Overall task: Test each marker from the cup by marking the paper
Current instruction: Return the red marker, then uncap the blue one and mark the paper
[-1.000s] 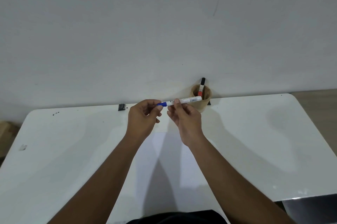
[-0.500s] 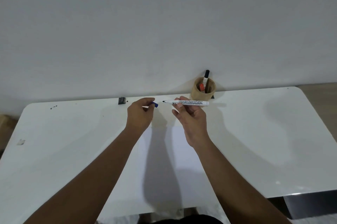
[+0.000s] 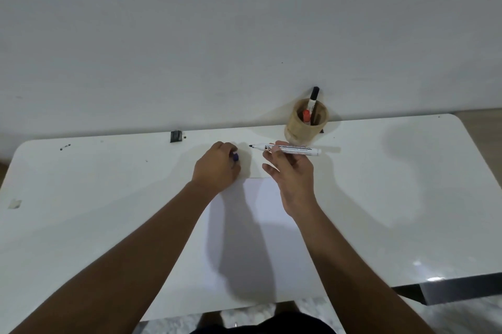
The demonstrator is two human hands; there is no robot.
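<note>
My right hand (image 3: 292,173) holds an uncapped white marker (image 3: 296,149) level above the table, its dark tip pointing left. My left hand (image 3: 217,168) is closed around the blue cap (image 3: 235,157), low near the table just left of the marker tip. A white sheet of paper (image 3: 274,225) lies on the table under and between my forearms. The tan cup (image 3: 305,123) stands at the table's back edge, right of my hands, with a black-capped marker (image 3: 313,98) and a red-capped marker (image 3: 307,116) in it.
The white table (image 3: 81,211) runs up to a plain white wall. A small black clip (image 3: 175,136) sits at the back edge, left of my hands. A scrap of tape (image 3: 15,203) lies near the left edge. The table's front right corner drops off to the floor.
The cap came off the marker. My left hand carried it left and down toward the table, while my right hand kept the marker level.
</note>
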